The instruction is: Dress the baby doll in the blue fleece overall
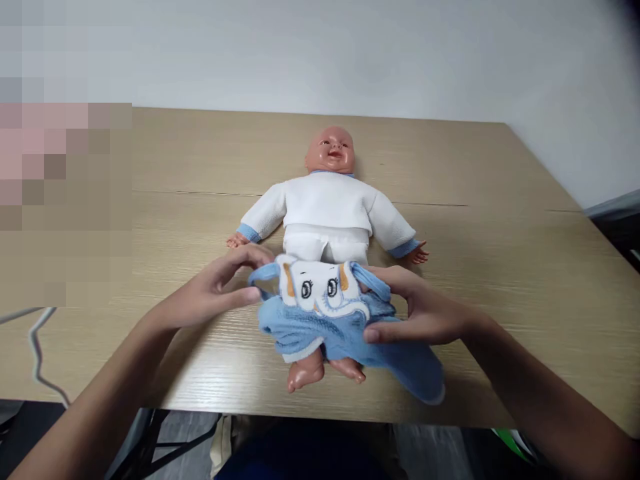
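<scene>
A baby doll (327, 200) lies on its back, head away from me, in a white long-sleeved top with blue cuffs and white bottoms. Blue overalls (305, 327) with an elephant face on the bib are bunched around its legs; both bare feet stick out below. My left hand (215, 287) is at the left shoulder strap, thumb on the near side and fingertips partly hidden behind it. My right hand (420, 307) holds the right side of the overalls, thumb in front and fingers behind the strap. One blue leg part spreads flat toward the lower right.
The doll rests on a wood-grain table (190, 153) whose near edge runs just below its feet. A white cable (36, 353) hangs over the left part. A pixelated patch hides the upper left. A dark object (620, 220) stands beyond the right edge.
</scene>
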Action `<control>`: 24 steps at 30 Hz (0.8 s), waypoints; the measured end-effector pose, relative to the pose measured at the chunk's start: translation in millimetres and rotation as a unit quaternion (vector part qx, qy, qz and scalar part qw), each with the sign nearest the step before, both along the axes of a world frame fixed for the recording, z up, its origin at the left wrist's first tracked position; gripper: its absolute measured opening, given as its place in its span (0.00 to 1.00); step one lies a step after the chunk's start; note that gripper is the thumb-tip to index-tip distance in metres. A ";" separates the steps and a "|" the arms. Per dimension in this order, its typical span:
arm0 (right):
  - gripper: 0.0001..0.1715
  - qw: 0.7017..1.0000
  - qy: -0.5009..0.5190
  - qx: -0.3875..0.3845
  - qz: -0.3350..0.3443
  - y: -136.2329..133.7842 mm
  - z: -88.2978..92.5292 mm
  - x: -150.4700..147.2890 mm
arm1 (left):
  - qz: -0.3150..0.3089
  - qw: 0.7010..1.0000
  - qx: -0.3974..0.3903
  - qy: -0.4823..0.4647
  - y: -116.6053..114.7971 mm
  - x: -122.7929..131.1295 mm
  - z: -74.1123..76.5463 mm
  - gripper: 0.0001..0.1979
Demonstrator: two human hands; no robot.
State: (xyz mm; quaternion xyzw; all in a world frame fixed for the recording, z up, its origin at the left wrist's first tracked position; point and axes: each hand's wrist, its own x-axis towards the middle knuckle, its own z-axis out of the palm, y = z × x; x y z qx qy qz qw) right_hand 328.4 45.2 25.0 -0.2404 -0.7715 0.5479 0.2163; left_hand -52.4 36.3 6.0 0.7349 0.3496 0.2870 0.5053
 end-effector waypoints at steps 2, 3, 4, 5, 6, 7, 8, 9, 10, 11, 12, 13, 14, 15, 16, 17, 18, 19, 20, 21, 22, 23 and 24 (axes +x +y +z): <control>0.16 0.999 0.015 0.042 -0.030 -0.8 1.9 0.4 | 0.038 0.994 0.071 0.069 -5.5 23.7 16.9 0.31; 0.16 0.997 0.027 0.047 -0.063 -1.9 1.6 -1.4 | 0.034 0.992 0.095 0.081 -7.9 38.7 24.9 0.38; 0.16 0.994 0.036 0.041 -0.099 -3.3 0.9 -4.3 | 0.027 0.991 0.098 0.092 -9.4 54.9 31.8 0.40; 0.16 0.989 0.043 0.027 -0.135 -4.7 -0.2 -8.2 | 0.025 0.991 0.096 0.089 -9.7 71.1 37.3 0.41; 0.17 0.984 0.048 0.008 -0.171 -5.9 -1.3 -12.8 | 0.017 0.993 0.086 0.078 -8.6 86.4 41.3 0.39; 0.18 0.978 0.053 -0.013 -0.201 -6.8 -2.2 -17.6 | 0.016 0.996 0.052 0.064 -6.0 99.6 44.0 0.35; 0.20 0.971 0.060 -0.036 -0.227 -7.3 -2.8 -22.1 | 0.014 0.999 0.011 0.045 -2.0 110.2 45.5 0.34; 0.21 0.964 0.072 -0.061 -0.249 -7.2 -3.3 -25.8 | 0.008 0.999 -0.030 0.028 3.1 117.6 46.4 0.33; 0.22 0.957 0.088 -0.091 -0.261 -6.5 -3.7 -28.3 | -0.004 0.997 -0.070 0.015 8.9 122.0 46.8 0.30; 0.23 0.951 0.104 -0.124 -0.262 -5.3 -4.0 -29.3 | -0.022 0.995 -0.099 0.005 14.8 123.6 47.0 0.27; 0.24 0.947 0.117 -0.155 -0.256 -3.5 -4.3 -28.4 | -0.044 0.992 -0.118 -0.001 20.5 123.1 47.0 0.23; 0.24 0.945 0.124 -0.178 -0.247 -1.4 -4.6 -25.8 | -0.063 0.990 -0.125 -0.004 25.5 121.0 47.0 0.18; 0.24 0.946 0.120 -0.187 -0.237 0.9 -4.7 -21.6 | -0.078 0.989 -0.123 -0.007 29.5 118.2 46.6 0.14; 0.24 0.951 0.108 -0.182 -0.226 3.1 -4.6 -16.1 | -0.085 0.990 -0.114 -0.012 32.5 115.1 45.7 0.13; 0.23 0.958 0.090 -0.167 -0.214 5.3 -3.9 -9.8 | -0.084 0.991 -0.106 -0.017 34.6 112.1 44.2 0.13; 0.23 0.967 0.066 -0.152 -0.193 7.2 -2.7 -3.1 | -0.080 0.991 -0.103 -0.021 35.9 109.7 42.0 0.15; 0.22 0.975 0.041 -0.146 -0.162 8.7 -0.9 3.4 | -0.075 0.991 -0.106 -0.026 36.9 107.8 39.0 0.16; 0.21 0.980 0.017 -0.155 -0.125 10.0 1.4 9.1 | -0.071 0.990 -0.117 -0.035 37.6 106.4 35.2 0.18; 0.19 0.981 -0.003 -0.175 -0.087 11.0 3.7 13.7 | -0.071 0.987 -0.135 -0.045 38.3 105.4 31.0 0.19; 0.18 0.978 -0.016 -0.199 -0.054 11.8 5.9 16.9 | -0.075 0.983 -0.155 -0.056 39.1 104.8 26.5 0.19; 0.18 0.975 -0.021 -0.219 -0.030 12.4 7.5 18.6 | -0.082 0.980 -0.171 -0.067 39.8 104.2 22.1 0.20; 0.19 0.973 -0.015 -0.230 -0.019 12.8 8.0 18.8 | -0.092 0.976 -0.184 -0.074 40.5 103.6 18.2 0.20; 0.19 0.973 -0.003 -0.230 -0.025 13.0 7.4 17.9 | -0.103 0.973 -0.193 -0.079 40.9 103.0 15.0 0.20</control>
